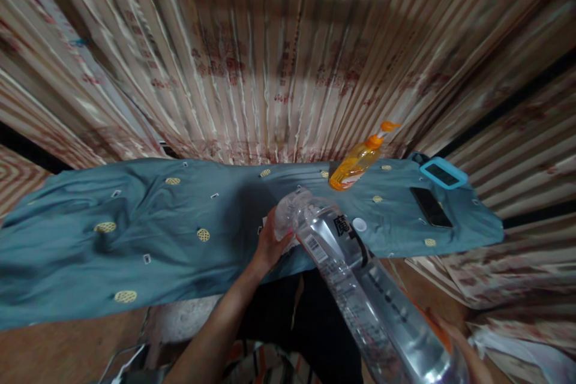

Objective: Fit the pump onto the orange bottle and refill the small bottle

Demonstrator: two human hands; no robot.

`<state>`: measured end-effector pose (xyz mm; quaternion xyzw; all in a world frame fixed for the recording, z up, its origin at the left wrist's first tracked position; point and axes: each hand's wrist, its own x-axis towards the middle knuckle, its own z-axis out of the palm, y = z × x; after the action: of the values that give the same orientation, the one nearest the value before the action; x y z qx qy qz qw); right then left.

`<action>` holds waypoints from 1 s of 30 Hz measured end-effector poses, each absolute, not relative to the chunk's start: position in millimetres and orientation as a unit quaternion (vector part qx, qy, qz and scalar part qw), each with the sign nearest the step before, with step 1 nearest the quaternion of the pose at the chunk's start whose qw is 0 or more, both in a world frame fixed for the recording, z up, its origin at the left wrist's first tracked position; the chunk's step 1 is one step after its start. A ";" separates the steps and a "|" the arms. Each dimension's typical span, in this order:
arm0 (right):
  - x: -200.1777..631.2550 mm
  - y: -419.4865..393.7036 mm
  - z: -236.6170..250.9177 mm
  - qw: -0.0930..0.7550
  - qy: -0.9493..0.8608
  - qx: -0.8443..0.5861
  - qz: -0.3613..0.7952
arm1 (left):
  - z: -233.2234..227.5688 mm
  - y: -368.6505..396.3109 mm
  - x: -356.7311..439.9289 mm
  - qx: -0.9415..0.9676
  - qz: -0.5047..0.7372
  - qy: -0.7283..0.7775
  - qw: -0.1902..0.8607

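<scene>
The left arm reaches up from below, its hand [269, 244] curled around the neck of a clear bottle [360, 288]. The bottle tilts over the blue cloth [135, 234], mouth away. The right hand [463, 354] supports its base, grip unclear; a white cap [359, 225] lies just beside the bottle.

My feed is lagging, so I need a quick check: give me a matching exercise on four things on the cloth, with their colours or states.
Things:
1. pump bottle
2. clear plastic bottle
3. phone
4. bottle cap

Descriptions:
A. white, lying loose on the blue cloth
B. orange, by the curtain
C. black, lying flat
D. tilted, held by both hands

Pairs: 1-B, 2-D, 3-C, 4-A
</scene>
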<state>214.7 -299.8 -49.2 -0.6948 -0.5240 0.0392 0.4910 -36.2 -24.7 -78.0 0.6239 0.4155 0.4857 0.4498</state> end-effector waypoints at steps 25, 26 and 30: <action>241.8 -295.6 -71.1 0.504 -0.570 -0.645 0.070 | -73.8 -25.6 -38.3 0.633 0.473 0.431 0.437; 240.5 -295.0 -69.5 0.504 -0.569 -0.646 0.072 | -75.1 -25.4 -38.1 0.632 0.473 0.430 0.438; 238.6 -292.0 -62.0 0.503 -0.567 -0.648 0.071 | -78.7 -24.6 -37.7 0.631 0.471 0.427 0.444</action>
<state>238.6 -292.0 -62.0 -0.6483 -0.5669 0.0713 0.5032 -37.7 -24.6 -78.7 0.6312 0.4272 0.4714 0.4437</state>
